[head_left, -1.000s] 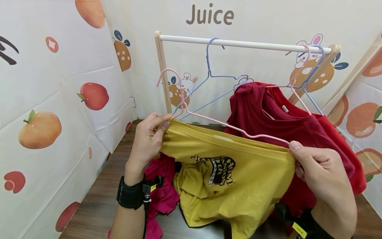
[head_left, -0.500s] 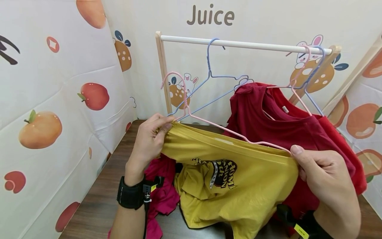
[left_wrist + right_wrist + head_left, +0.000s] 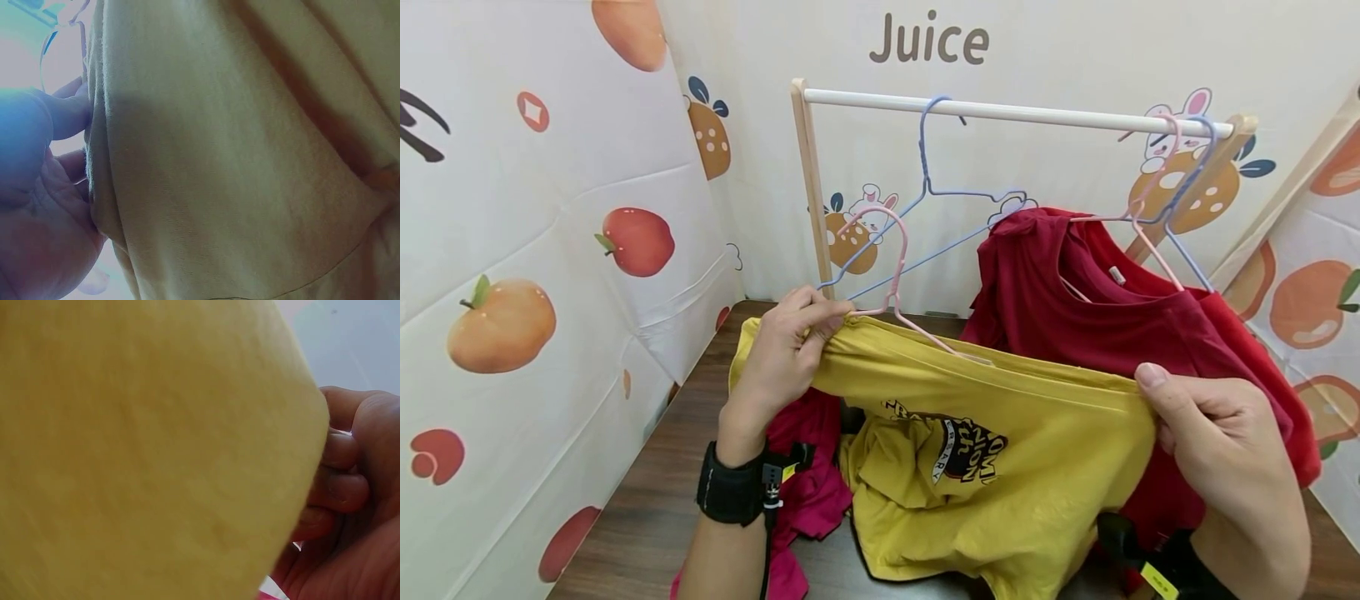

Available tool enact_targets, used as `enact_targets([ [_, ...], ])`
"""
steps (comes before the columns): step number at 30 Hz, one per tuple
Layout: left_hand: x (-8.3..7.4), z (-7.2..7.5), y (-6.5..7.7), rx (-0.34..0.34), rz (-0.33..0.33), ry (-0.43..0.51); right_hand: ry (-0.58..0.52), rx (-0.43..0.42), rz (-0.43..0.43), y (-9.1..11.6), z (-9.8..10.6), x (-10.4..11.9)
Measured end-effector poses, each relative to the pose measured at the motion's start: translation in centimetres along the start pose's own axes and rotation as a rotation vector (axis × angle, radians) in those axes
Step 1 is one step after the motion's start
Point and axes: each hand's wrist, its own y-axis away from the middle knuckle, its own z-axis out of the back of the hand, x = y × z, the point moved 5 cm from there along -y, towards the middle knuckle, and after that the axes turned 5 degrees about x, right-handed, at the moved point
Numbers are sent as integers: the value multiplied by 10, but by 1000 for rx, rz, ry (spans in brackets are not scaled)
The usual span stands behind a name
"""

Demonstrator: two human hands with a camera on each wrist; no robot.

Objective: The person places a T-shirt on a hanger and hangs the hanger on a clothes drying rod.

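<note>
A yellow T-shirt [image 3: 1060, 454] with a dark print is stretched by its neckline between both hands. My left hand [image 3: 782, 354] pinches the neckline's left end, where one arm of a pink hanger [image 3: 898, 267] meets the fingers. The hanger's hook stands up above the collar, and its other arm dips into the neck opening, its end hidden by cloth. My right hand [image 3: 1213, 425] pinches the neckline's right end between thumb and fingers. Cloth of the T-shirt [image 3: 206, 156] fills most of the left wrist view; in the right wrist view curled fingers [image 3: 340, 487] show behind its edge.
Behind stands a rack with a white rail [image 3: 1022, 111]. An unused blue hanger [image 3: 925, 150] hangs at its middle. Dark red [image 3: 1037, 267] and bright red T-shirts [image 3: 1300, 433] hang at the right. A magenta garment [image 3: 808, 492] lies crumpled on the wooden table [image 3: 632, 517].
The pink hanger has moved right and down; its right arm, earlier lying along the collar to the right thumb, has gone inside the neck opening. Both hands have shifted slightly right.
</note>
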Motion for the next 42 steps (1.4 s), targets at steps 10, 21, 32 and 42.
enact_targets([
  [10,-1,1,1,8,-23,13,356,22,93,-6,-10,15],
  [21,-4,-2,1,36,-57,38,549,118,223,-9,-24,18],
  [32,-12,-12,-1,105,-79,26,462,83,371,-15,-34,20],
  [42,-16,-14,-3,34,-101,59,700,172,249,-21,-48,15],
])
